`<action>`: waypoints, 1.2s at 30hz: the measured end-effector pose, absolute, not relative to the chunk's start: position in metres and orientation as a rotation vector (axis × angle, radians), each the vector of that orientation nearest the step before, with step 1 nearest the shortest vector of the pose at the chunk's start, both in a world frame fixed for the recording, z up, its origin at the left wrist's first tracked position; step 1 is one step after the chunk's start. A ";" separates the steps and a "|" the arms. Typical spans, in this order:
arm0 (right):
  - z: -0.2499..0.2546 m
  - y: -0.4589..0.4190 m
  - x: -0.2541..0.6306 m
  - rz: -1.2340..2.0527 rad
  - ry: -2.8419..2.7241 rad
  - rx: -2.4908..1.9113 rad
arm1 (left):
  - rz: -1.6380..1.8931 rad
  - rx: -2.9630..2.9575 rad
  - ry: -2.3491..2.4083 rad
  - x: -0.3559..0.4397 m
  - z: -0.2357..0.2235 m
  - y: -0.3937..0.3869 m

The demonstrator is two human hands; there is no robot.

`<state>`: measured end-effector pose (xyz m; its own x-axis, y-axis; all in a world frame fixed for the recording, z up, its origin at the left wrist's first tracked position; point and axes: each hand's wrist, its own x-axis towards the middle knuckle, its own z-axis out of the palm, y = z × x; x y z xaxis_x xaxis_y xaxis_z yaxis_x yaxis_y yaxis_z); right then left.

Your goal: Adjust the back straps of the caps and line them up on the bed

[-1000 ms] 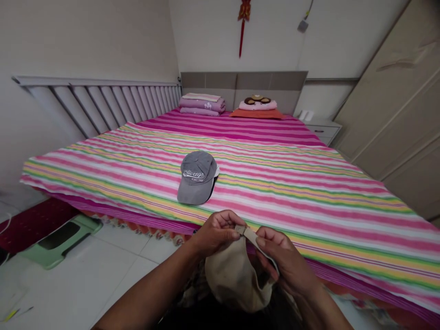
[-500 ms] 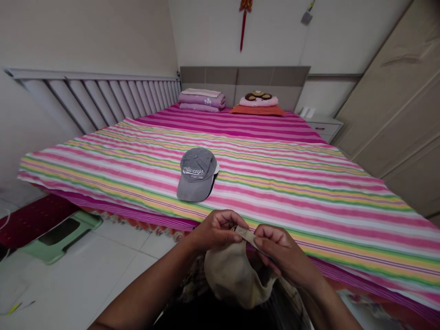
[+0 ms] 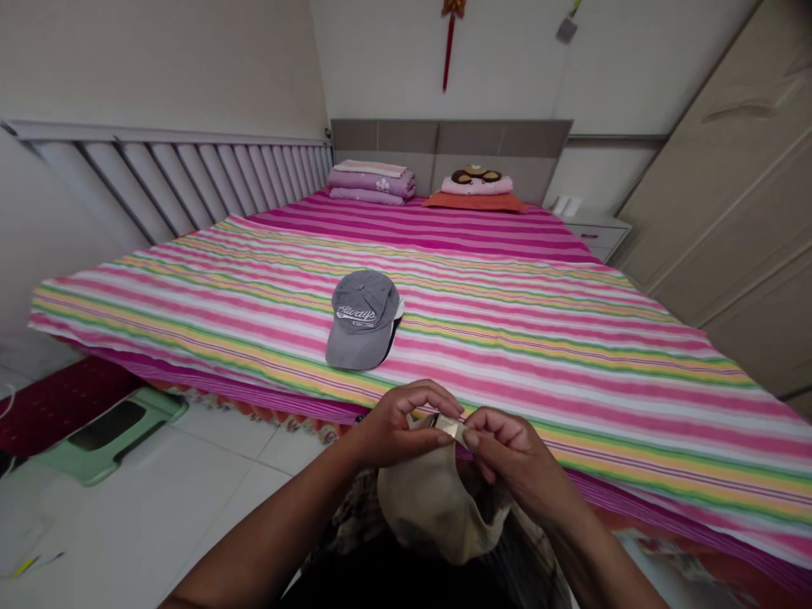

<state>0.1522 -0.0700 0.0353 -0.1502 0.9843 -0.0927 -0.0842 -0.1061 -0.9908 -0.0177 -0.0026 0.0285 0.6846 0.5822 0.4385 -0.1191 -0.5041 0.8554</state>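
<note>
Nearest: beige cloth cap (image 3: 431,507), held low in front of wearer, nr bed's front edge; crown hangs below both hands.
L hand (image 3: 409,427): thumb + fingers pinched closed on cap's strap, at small shiny pale buckle-like pc (image 3: 449,426) (material: can't tell).
R hand (image 3: 511,448): thumb + forefinger closed on same strap, just R of that pc. Hands v. close together.
Floor, L: pale green plastic stool (image 3: 158,408) on white tiles (image 3: 209,507).
Mid: grey cap w/ white script lettering (image 3: 361,317), brim twd wearer, on multicolour striped cloth (image 3: 571,347).
Far: folded purple bedding (image 3: 361,182) L, orange cloth item (image 3: 469,202) R w/ pink folded pc (image 3: 462,187) on top; grey-brown headboard (image 3: 469,135) behind. Red hanging ornament (image 3: 448,55) on wall above.
</note>
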 end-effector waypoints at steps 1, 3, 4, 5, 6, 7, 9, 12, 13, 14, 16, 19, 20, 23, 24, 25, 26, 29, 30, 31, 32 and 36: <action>0.034 -0.070 0.152 1.422 -1.190 -1.144 | 0.907 1.962 0.358 -0.018 0.031 -0.003; 0.032 -0.070 0.151 1.398 -1.191 -1.154 | 0.908 2.057 0.375 -0.019 0.036 -0.004; 0.032 -0.070 0.151 1.389 -1.197 -1.155 | 0.912 2.106 0.386 -0.019 0.038 -0.005; 0.033 -0.070 0.150 1.385 -1.204 -1.154 | 0.915 2.150 0.399 -0.020 0.040 -0.006; 0.033 -0.070 0.150 1.383 -1.211 -1.150 | 0.921 2.181 0.410 -0.020 0.040 -0.007; 0.033 -0.070 0.150 1.383 -1.216 -1.145 | 0.928 2.197 0.419 -0.020 0.041 -0.008; 0.034 -0.071 0.148 1.388 -1.204 -1.143 | 0.950 2.175 0.423 -0.019 0.039 -0.010; 0.034 -0.072 0.148 1.439 -1.123 -1.109 | 1.000 2.078 0.424 -0.017 0.034 -0.011; 0.034 -0.072 0.148 1.477 -1.095 -1.066 | 1.019 2.041 0.435 -0.017 0.032 -0.011; 0.033 -0.073 0.149 1.518 -1.064 -1.014 | 1.038 2.005 0.445 -0.017 0.030 -0.010; 0.033 -0.074 0.150 1.572 -1.001 -0.929 | 1.059 1.937 0.459 -0.017 0.027 -0.010; 0.033 -0.074 0.150 1.560 -0.914 -0.892 | 1.053 1.842 0.448 -0.017 0.022 -0.009; 0.033 -0.073 0.150 1.551 -0.902 -0.884 | 1.044 1.803 0.447 -0.016 0.019 -0.010; 0.032 -0.071 0.146 1.536 -0.885 -0.875 | 1.003 1.643 0.441 -0.012 0.013 -0.012; 0.031 -0.071 0.145 1.529 -0.877 -0.877 | 0.995 1.578 0.434 -0.011 0.011 -0.012; 0.031 -0.070 0.144 1.530 -0.868 -0.881 | 0.994 1.512 0.421 -0.010 0.010 -0.013; 0.031 -0.070 0.144 1.542 -0.860 -0.885 | 1.001 1.447 0.411 -0.009 0.009 -0.013; 0.028 -0.072 0.147 1.624 -0.865 -0.891 | 1.039 1.284 0.414 -0.009 0.009 -0.013; 0.026 -0.073 0.149 1.650 -0.892 -0.897 | 1.052 1.248 0.418 -0.010 0.009 -0.013; 0.024 -0.073 0.151 1.669 -0.928 -0.908 | 1.063 1.224 0.422 -0.010 0.010 -0.013; 0.022 -0.074 0.153 1.679 -0.963 -0.923 | 1.070 1.211 0.423 -0.011 0.010 -0.013; 0.017 -0.075 0.156 1.647 -1.014 -0.993 | 1.049 1.259 0.419 -0.012 0.009 -0.013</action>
